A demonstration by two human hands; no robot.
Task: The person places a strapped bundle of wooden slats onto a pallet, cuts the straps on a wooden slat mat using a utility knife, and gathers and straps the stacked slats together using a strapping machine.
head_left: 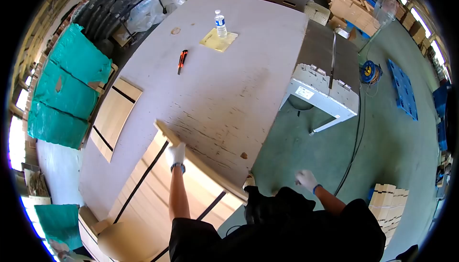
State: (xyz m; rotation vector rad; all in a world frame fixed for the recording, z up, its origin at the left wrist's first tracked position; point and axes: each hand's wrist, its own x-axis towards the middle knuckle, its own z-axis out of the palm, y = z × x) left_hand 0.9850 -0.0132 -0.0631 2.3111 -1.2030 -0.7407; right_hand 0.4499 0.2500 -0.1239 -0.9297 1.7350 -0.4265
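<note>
My left hand (175,154), in a white glove, is closed on the raised edge of a large light-brown panel (189,192) with black bands across it. This panel lies tilted at the near side of the table, and part of it runs out of view below. My right hand (306,179), also gloved, hangs beside my body over the green floor, its fingers loosely bent and apart, with nothing visible in them. Left of the panel, a smaller banded brown panel (117,116) lies flat on the table's left edge.
The worn grey table (224,85) holds an orange-black utility knife (182,62), a yellow paper (215,42) and a water bottle (220,25). A metal-framed table (320,90) stands to the right. Green-wrapped stacks (67,95) are at left; a blue pallet (402,90) lies on the floor.
</note>
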